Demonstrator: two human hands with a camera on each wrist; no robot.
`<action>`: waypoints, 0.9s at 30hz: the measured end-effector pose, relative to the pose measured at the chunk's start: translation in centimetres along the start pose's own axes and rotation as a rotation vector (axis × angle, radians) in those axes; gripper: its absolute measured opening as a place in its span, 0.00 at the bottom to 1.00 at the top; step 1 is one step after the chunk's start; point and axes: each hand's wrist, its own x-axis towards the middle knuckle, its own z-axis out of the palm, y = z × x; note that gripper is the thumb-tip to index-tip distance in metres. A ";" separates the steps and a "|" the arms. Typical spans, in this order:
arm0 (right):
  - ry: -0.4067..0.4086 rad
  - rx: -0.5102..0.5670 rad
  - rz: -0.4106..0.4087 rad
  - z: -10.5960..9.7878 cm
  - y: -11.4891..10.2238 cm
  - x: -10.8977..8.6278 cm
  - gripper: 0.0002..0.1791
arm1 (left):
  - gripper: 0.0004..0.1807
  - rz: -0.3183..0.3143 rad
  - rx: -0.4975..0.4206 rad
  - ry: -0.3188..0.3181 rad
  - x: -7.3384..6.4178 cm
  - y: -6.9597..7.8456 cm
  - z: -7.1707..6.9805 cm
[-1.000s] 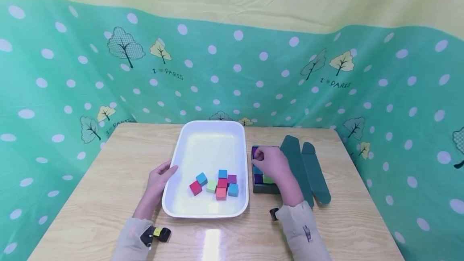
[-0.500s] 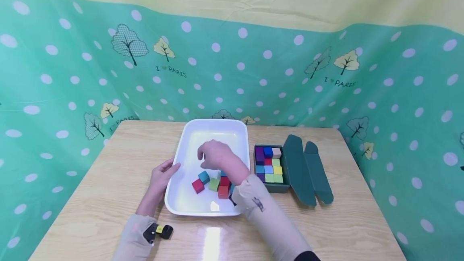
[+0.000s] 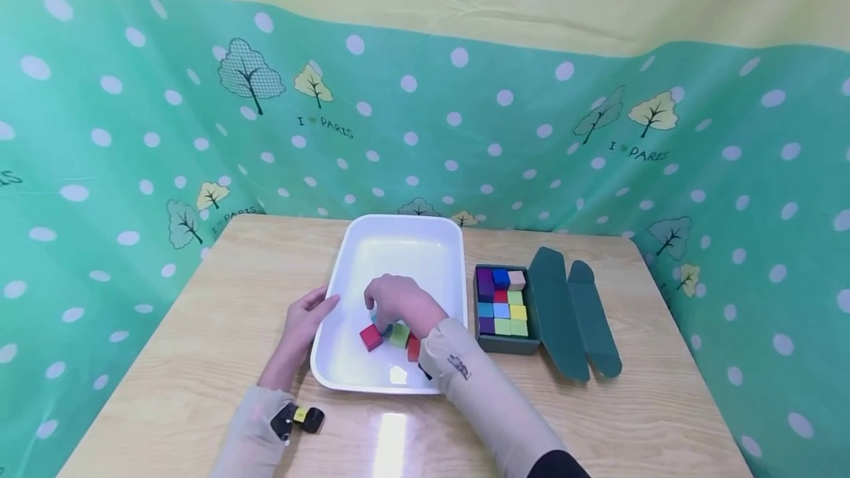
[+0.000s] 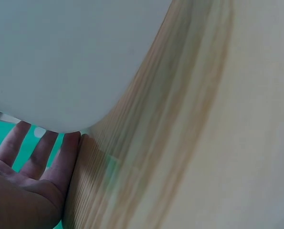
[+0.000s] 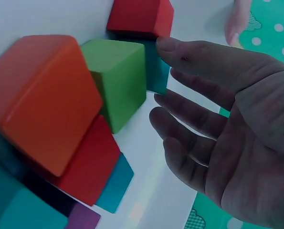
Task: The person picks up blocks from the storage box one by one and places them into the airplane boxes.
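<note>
A white tray stands on the table with loose coloured blocks in its near half. At its left edge my left hand holds the rim, thumb over the top and fingers along the outer wall. Over the blocks, my right hand reaches down into the tray. Its thumb and fingertips close around a blue block, which is partly hidden behind the thumb. Beside that block lie a red block and a light green block. An orange-red block and several others sit closer to the right wrist.
Right of the tray is a dark green box with several coloured blocks in rows. Its lid lies folded open to the right. A dotted green curtain hangs behind the wooden table.
My right hand has left the green box, crossed left into the tray and come down onto the blue block. My left hand stays at the tray's rim. The head view has shifted slightly.
</note>
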 end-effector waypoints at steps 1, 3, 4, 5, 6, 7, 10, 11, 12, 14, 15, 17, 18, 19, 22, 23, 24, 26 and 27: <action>-0.002 -0.012 0.003 0.0 0.1 0.1 0.16 | 0.34 0.002 -0.002 -0.002 0.0 0.0 0.1; -0.012 -0.029 0.014 0.1 0.3 0.2 0.15 | 0.34 0.001 -0.004 -0.006 0.0 0.1 0.1; -0.015 -0.032 0.017 0.2 0.4 0.3 0.15 | 0.33 0.000 -0.002 -0.007 0.0 0.1 0.1; -0.018 -0.034 0.020 0.2 0.5 0.4 0.15 | 0.33 -0.001 -0.003 -0.003 0.0 0.1 0.1; -0.019 -0.040 0.021 0.3 0.6 0.4 0.15 | 0.33 0.000 0.001 -0.003 0.1 0.2 0.1; -0.019 -0.042 0.020 0.4 0.7 0.5 0.15 | 0.33 0.002 0.000 -0.002 0.1 0.2 0.1; -0.017 -0.034 0.006 0.7 0.9 0.7 0.14 | 0.34 0.007 0.006 -0.003 0.1 0.2 0.1; -0.016 -0.030 -0.002 0.8 1.0 0.7 0.14 | 0.34 0.007 0.003 -0.002 0.0 0.2 0.1; -0.013 -0.019 -0.011 0.8 1.1 0.7 0.13 | 0.34 0.006 0.002 -0.003 0.0 0.2 0.1; -0.009 0.015 -0.021 0.7 1.3 0.6 0.13 | 0.34 0.003 0.007 -0.003 -0.1 0.2 0.0; -0.006 0.034 -0.024 0.5 1.4 0.5 0.12 | 0.34 0.002 0.010 -0.002 -0.1 0.2 0.0; 0.006 0.082 -0.035 0.1 1.6 0.2 0.12 | 0.34 0.001 0.017 -0.001 0.0 0.3 0.1; 0.012 0.103 -0.041 -0.2 1.7 0.1 0.13 | 0.34 0.001 0.024 -0.003 0.0 0.3 0.1; 0.017 0.123 -0.050 -0.5 1.9 -0.1 0.12 | 0.35 0.001 0.030 -0.003 0.0 0.4 0.1; 0.035 0.166 -0.095 -1.5 2.5 -0.7 0.12 | 0.35 0.001 0.038 -0.006 0.0 0.4 0.3; 0.041 0.178 -0.113 -1.8 2.8 -0.8 0.12 | 0.35 0.001 0.040 -0.005 0.0 0.4 0.3; 0.048 0.192 -0.128 -2.1 3.1 -1.0 0.12 | 0.35 0.001 0.045 -0.005 0.0 0.3 0.2; 0.073 0.227 -0.160 -2.7 3.7 -1.4 0.14 | 0.35 0.002 0.051 -0.003 0.0 0.3 0.1; 0.089 0.245 -0.178 -2.9 4.1 -1.6 0.14 | 0.34 0.000 0.054 -0.001 0.0 0.3 0.0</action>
